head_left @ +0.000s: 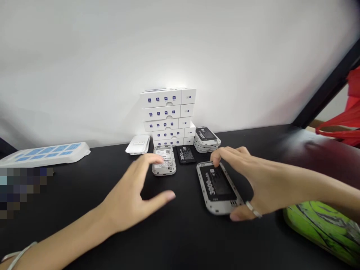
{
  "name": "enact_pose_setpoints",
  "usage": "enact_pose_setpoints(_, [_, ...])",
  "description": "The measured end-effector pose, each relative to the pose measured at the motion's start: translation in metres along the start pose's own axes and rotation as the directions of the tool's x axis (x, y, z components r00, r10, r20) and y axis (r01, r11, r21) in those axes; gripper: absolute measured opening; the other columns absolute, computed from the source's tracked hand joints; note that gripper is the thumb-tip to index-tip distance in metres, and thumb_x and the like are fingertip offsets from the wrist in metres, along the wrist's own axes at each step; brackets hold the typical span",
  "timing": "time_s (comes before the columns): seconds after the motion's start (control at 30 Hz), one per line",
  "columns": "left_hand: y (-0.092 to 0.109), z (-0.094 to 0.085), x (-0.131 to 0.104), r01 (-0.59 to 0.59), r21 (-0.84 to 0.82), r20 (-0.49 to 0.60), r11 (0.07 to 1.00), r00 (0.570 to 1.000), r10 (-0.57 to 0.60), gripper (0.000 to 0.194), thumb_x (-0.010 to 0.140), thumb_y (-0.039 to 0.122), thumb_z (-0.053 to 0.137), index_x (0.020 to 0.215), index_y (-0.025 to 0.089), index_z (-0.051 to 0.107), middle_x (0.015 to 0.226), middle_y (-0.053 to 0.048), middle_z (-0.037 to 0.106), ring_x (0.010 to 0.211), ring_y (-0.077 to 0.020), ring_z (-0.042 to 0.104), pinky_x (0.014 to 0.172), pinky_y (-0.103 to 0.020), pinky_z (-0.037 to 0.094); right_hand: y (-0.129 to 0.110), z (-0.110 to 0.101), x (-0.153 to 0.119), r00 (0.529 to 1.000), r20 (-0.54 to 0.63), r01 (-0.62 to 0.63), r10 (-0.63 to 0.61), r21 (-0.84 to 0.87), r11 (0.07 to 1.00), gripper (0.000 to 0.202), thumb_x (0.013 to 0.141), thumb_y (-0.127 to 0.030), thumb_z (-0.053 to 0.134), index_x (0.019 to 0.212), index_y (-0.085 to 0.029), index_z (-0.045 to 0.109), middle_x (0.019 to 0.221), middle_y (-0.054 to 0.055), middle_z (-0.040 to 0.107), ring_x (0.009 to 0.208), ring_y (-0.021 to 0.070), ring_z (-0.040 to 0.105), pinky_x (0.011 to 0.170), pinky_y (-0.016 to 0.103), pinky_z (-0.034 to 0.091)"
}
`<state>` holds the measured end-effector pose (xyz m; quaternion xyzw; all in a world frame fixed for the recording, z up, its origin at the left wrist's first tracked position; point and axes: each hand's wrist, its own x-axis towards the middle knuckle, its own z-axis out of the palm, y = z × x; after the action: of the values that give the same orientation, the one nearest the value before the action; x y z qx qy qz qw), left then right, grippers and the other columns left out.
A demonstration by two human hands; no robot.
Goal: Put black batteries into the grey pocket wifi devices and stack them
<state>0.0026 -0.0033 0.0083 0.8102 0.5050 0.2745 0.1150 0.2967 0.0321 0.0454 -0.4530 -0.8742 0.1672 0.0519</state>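
Note:
My right hand (253,180) holds a white, open-backed device (221,207) by its edges, thumb at the near corner and fingers at the far end. A black battery marked 3000mAh (222,183) lies in its bay. My left hand (129,195) is open, thumb and fingers spread, with the fingertips over a second open-backed device (164,172). That one shows a label and its bay holds no battery. A loose black battery (185,154) lies on the table to its right. Whether my left fingertips touch the second device, I cannot tell.
White boxes (165,123) stand stacked at the back. Devices with a battery on top (208,140) are piled right of them; white covers (138,144) lie left. A white-and-blue power strip (50,153) is at far left, a green patterned item (320,228) at right, on the black table (174,240).

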Motion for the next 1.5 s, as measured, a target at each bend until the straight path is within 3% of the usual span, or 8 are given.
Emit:
enact_pose_setpoints(0.23, [0.022, 0.010, -0.021, 0.031, -0.157, 0.292, 0.987, 0.956, 0.016, 0.109, 0.052, 0.068, 0.083, 0.136, 0.040, 0.020, 0.139, -0.008, 0.040, 0.122, -0.0396, 0.049, 0.096, -0.061, 0.048, -0.046, 0.029, -0.007, 0.978, 0.041, 0.199, -0.205, 0.116, 0.973, 0.081, 0.046, -0.035, 0.084, 0.115, -0.020, 0.044, 0.117, 0.008, 0.047, 0.107, 0.0284, 0.047, 0.101, 0.047, 0.034])
enact_pose_setpoints(0.5, [0.019, 0.014, -0.020, 0.046, -0.167, 0.264, 0.985, 0.965, 0.000, 0.105, 0.054, 0.067, 0.082, 0.132, 0.036, 0.019, 0.132, -0.011, 0.041, 0.117, -0.0398, 0.052, 0.092, -0.064, 0.050, -0.051, 0.022, 0.006, 0.984, 0.135, 0.099, -0.118, 0.137, 0.986, 0.071, 0.050, -0.045, 0.082, 0.107, -0.021, 0.046, 0.109, 0.004, 0.049, 0.102, 0.0279, 0.047, 0.100, 0.055, 0.031])
enact_pose_setpoints(0.77, [0.023, 0.014, -0.023, 0.100, -0.167, 0.233, 0.981, 0.971, -0.059, 0.104, 0.052, 0.058, 0.086, 0.129, 0.036, 0.020, 0.130, -0.010, 0.044, 0.119, -0.0404, 0.052, 0.093, -0.065, 0.049, -0.064, 0.012, 0.028, 0.956, 0.287, 0.031, -0.067, 0.126, 0.991, 0.078, 0.033, -0.043, 0.087, 0.092, -0.021, 0.042, 0.102, 0.002, 0.045, 0.092, 0.0254, 0.049, 0.089, 0.047, 0.043])
enact_pose_setpoints(1.0, [0.024, 0.013, -0.022, 0.093, -0.215, 0.228, 0.972, 0.973, -0.043, 0.099, 0.053, 0.053, 0.088, 0.124, 0.038, 0.021, 0.127, -0.007, 0.046, 0.115, -0.0377, 0.055, 0.089, -0.064, 0.051, -0.068, 0.023, 0.000, 0.998, 0.056, 0.011, -0.023, 0.211, 0.977, 0.064, 0.057, -0.023, 0.082, 0.110, -0.025, 0.046, 0.096, 0.001, 0.057, 0.082, 0.0229, 0.059, 0.073, 0.033, 0.048])
enact_pose_setpoints(1.13, [0.024, 0.014, -0.023, 0.096, -0.251, 0.214, 0.963, 0.976, -0.042, 0.098, 0.051, 0.051, 0.090, 0.122, 0.039, 0.023, 0.127, -0.005, 0.045, 0.117, -0.0369, 0.054, 0.093, -0.065, 0.049, -0.064, 0.024, 0.000, 0.998, 0.065, -0.036, 0.004, 0.498, 0.866, 0.051, 0.073, -0.016, 0.067, 0.117, -0.034, 0.048, 0.084, -0.004, 0.061, 0.069, 0.0171, 0.061, 0.062, 0.029, 0.047])
enact_pose_setpoints(1.27, [0.022, 0.016, -0.025, 0.137, -0.225, 0.199, 0.965, 0.976, -0.092, 0.102, 0.050, 0.055, 0.089, 0.124, 0.038, 0.021, 0.134, -0.008, 0.041, 0.124, -0.0402, 0.048, 0.099, -0.069, 0.043, -0.055, 0.016, 0.023, 0.999, 0.016, 0.012, -0.045, 0.824, 0.566, 0.036, 0.078, -0.015, 0.065, 0.108, -0.028, 0.051, 0.082, -0.004, 0.060, 0.068, 0.0138, 0.061, 0.059, 0.026, 0.051])
enact_pose_setpoints(1.37, [0.020, 0.017, -0.025, 0.109, -0.222, 0.228, 0.969, 0.972, -0.057, 0.101, 0.053, 0.058, 0.086, 0.126, 0.037, 0.019, 0.136, -0.009, 0.039, 0.127, -0.0404, 0.045, 0.101, -0.069, 0.041, -0.045, 0.009, 0.038, 0.994, -0.009, -0.040, 0.106, 0.894, 0.446, 0.003, 0.088, -0.019, 0.058, 0.090, -0.020, 0.057, 0.081, -0.002, 0.056, 0.065, 0.0109, 0.060, 0.058, 0.024, 0.052])
enact_pose_setpoints(1.5, [0.017, 0.017, -0.025, 0.118, -0.208, 0.259, 0.971, 0.964, -0.062, 0.100, 0.055, 0.061, 0.084, 0.127, 0.037, 0.018, 0.137, -0.011, 0.036, 0.129, -0.0411, 0.043, 0.100, -0.070, 0.041, -0.032, 0.011, 0.047, 0.976, 0.099, -0.167, 0.192, 0.910, 0.380, 0.012, 0.093, -0.019, 0.055, 0.086, -0.015, 0.063, 0.084, 0.001, 0.057, 0.070, 0.0097, 0.062, 0.060, 0.022, 0.053])
